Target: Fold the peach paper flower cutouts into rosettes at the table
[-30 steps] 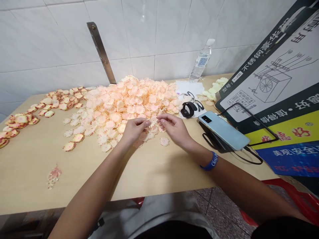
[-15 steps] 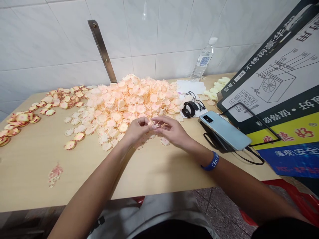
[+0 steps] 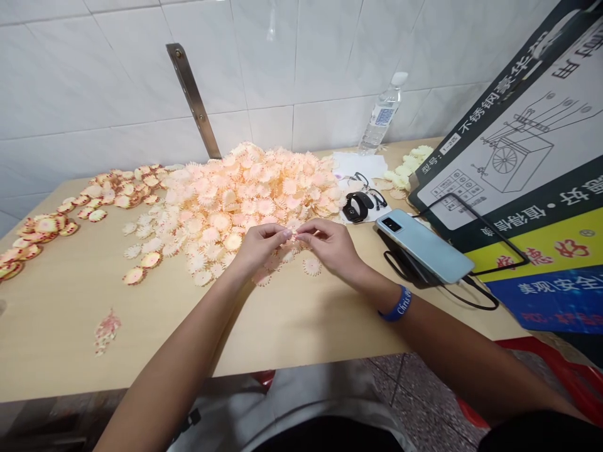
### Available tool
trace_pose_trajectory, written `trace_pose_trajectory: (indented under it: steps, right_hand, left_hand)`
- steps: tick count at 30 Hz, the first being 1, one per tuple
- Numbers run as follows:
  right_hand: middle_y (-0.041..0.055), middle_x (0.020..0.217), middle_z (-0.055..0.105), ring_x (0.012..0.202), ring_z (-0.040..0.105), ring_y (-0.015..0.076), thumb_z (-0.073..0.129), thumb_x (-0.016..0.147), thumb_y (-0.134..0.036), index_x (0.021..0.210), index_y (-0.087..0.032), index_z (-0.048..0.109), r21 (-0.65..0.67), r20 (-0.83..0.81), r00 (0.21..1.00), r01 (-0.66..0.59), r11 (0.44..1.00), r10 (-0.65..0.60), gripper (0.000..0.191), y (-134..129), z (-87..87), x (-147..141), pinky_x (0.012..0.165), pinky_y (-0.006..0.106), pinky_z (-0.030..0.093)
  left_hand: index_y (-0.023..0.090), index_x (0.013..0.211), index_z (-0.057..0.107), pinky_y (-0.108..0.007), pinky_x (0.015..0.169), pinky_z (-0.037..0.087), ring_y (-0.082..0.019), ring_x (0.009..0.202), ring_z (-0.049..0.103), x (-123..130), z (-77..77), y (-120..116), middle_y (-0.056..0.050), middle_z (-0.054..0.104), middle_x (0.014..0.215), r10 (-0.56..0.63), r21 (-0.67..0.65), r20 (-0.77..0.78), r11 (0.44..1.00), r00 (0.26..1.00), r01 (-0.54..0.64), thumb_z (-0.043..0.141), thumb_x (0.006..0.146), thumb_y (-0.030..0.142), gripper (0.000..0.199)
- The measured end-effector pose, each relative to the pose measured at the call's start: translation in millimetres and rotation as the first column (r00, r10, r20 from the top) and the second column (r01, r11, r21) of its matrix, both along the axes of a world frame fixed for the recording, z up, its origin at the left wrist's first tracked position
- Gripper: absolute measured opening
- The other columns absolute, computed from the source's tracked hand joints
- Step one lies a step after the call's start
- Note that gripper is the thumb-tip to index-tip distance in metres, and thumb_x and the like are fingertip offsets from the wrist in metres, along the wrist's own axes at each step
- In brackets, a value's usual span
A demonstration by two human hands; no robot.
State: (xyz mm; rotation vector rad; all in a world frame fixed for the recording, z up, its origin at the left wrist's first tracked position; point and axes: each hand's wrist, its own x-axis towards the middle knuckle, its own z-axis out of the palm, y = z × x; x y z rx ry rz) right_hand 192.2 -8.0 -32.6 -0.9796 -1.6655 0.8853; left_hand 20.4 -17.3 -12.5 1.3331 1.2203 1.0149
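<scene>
Both hands meet over the near edge of a large heap of pale pink, fringed flower-shaped discs [image 3: 264,182]. My left hand [image 3: 259,248] pinches one side of a small pink fringed piece [image 3: 294,234] between thumb and fingers. From the other side my right hand [image 3: 332,246] pinches the same piece, its wrist in a blue band [image 3: 399,304]. Fingertips hide most of the piece. A loose pink disc [image 3: 311,267] lies on the table just below my right hand.
Red-edged discs [image 3: 44,224] trail along the table's left side, with pink scraps [image 3: 107,331] nearer me. To the right are a phone [image 3: 424,245], a black watch [image 3: 357,207], glasses [image 3: 360,180], a water bottle [image 3: 381,116] and a large printed box [image 3: 509,157].
My hands have moved slightly apart, the right fingers shifting a little to the right and the left thumb now raised along the piece. The view has shifted slightly.
</scene>
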Motion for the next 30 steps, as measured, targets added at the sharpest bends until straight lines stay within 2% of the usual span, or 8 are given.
trace_pose_trajectory:
  steps: [4, 9, 14, 17, 21, 26, 28, 30]
  right_hand:
    - [0.001, 0.072, 0.065, 0.07, 0.059, 0.0157, 0.066, 0.08, -0.026, 0.071, -0.02, 0.067, 0.004, -0.005, 1.0, 0.008, 1.0, -0.008, 0.011, 7, -3.3, 5, 0.062, 0.027, 0.045]
    - [-0.002, 0.069, 0.056, 0.063, 0.054, 0.0122, 0.068, 0.074, -0.03, 0.07, -0.02, 0.058, -0.118, -0.27, 0.952, 0.117, 0.986, -0.145, 0.014, 30, -7.6, 19, 0.053, 0.024, 0.045]
    - [-0.0027, 0.068, 0.058, 0.06, 0.056, 0.012, 0.074, 0.067, -0.037, 0.079, -0.021, 0.057, -0.297, -0.38, 0.924, -0.069, 0.952, -0.051, 0.027, 31, -7.9, 14, 0.054, 0.025, 0.048]
    - [-0.0028, 0.068, 0.056, 0.057, 0.053, 0.011, 0.074, 0.069, -0.037, 0.081, -0.02, 0.057, -0.234, -0.284, 0.957, -0.016, 0.972, -0.052, 0.027, 26, -11.0, 7, 0.052, 0.024, 0.046]
    - [0.0006, 0.081, 0.056, 0.072, 0.054, 0.0138, 0.07, 0.074, -0.033, 0.09, -0.02, 0.061, -0.033, -0.146, 0.973, 0.174, 0.984, -0.177, 0.022, 29, -13.7, 10, 0.06, 0.025, 0.047]
    - [0.0045, 0.095, 0.055, 0.081, 0.053, 0.0161, 0.067, 0.077, -0.037, 0.105, -0.02, 0.063, 0.102, -0.09, 0.905, 0.424, 0.9, -0.416, 0.033, 36, -8.4, 22, 0.065, 0.027, 0.048]
    - [0.0059, 0.094, 0.058, 0.081, 0.055, 0.0171, 0.061, 0.083, -0.04, 0.103, -0.019, 0.063, 0.113, -0.082, 0.908, 0.419, 0.901, -0.412, 0.03, 35, -4.4, 23, 0.064, 0.028, 0.048]
    - [0.0061, 0.088, 0.062, 0.078, 0.058, 0.0182, 0.057, 0.086, -0.043, 0.096, -0.019, 0.065, 0.133, -0.009, 0.953, 0.301, 0.944, -0.303, 0.027, 30, 0.4, 22, 0.065, 0.029, 0.048]
  left_hand:
    - [0.016, 0.062, 0.063, -0.023, 0.06, 0.043, -0.01, 0.06, 0.05, -8, 0.7, 4, 0.001, 0.056, 0.061, 0.056, 0.043, 0.033, 0.997, 0.998, -0.057, 0.075, 0.065, 0.046, 0.033]
    - [0.017, 0.067, 0.059, -0.021, 0.062, 0.048, -0.009, 0.064, 0.053, -29, 5.4, 14, 0.003, 0.053, 0.066, 0.259, 0.06, 0.227, 0.958, 0.939, -0.279, 0.076, 0.063, 0.048, 0.035]
    - [0.016, 0.071, 0.056, -0.024, 0.067, 0.052, -0.013, 0.073, 0.063, -20, 5.4, 12, -0.002, 0.064, 0.077, 0.22, -0.017, 0.267, 0.974, 0.938, -0.224, 0.079, 0.06, 0.043, 0.037]
    - [0.018, 0.07, 0.049, -0.024, 0.063, 0.051, -0.012, 0.067, 0.063, -11, 3.4, 9, -0.001, 0.063, 0.071, 0.199, -0.018, 0.221, 0.98, 0.955, -0.201, 0.077, 0.064, 0.039, 0.036]
    - [0.019, 0.074, 0.054, -0.023, 0.057, 0.047, -0.011, 0.06, 0.057, -13, 1.4, 7, 0.002, 0.057, 0.064, 0.273, 0.179, -0.014, 0.947, 0.962, -0.266, 0.071, 0.072, 0.036, 0.024]
    - [0.022, 0.099, 0.068, -0.035, 0.087, 0.05, -0.021, 0.105, 0.06, -16, -0.9, 2, -0.008, 0.065, 0.111, 0.378, 0.541, -0.295, 0.823, 0.877, -0.173, 0.059, 0.086, 0.036, 0.021]
    - [0.024, 0.104, 0.068, -0.042, 0.101, 0.044, -0.024, 0.119, 0.054, -16, 0.0, 2, -0.008, 0.061, 0.122, 0.435, 0.661, -0.366, 0.744, 0.823, -0.099, 0.057, 0.088, 0.035, 0.022]
    - [0.025, 0.109, 0.067, -0.046, 0.109, 0.036, -0.026, 0.128, 0.046, -18, 4.2, 4, -0.008, 0.055, 0.133, 0.522, 0.745, -0.397, 0.664, 0.755, -0.067, 0.057, 0.089, 0.034, 0.024]
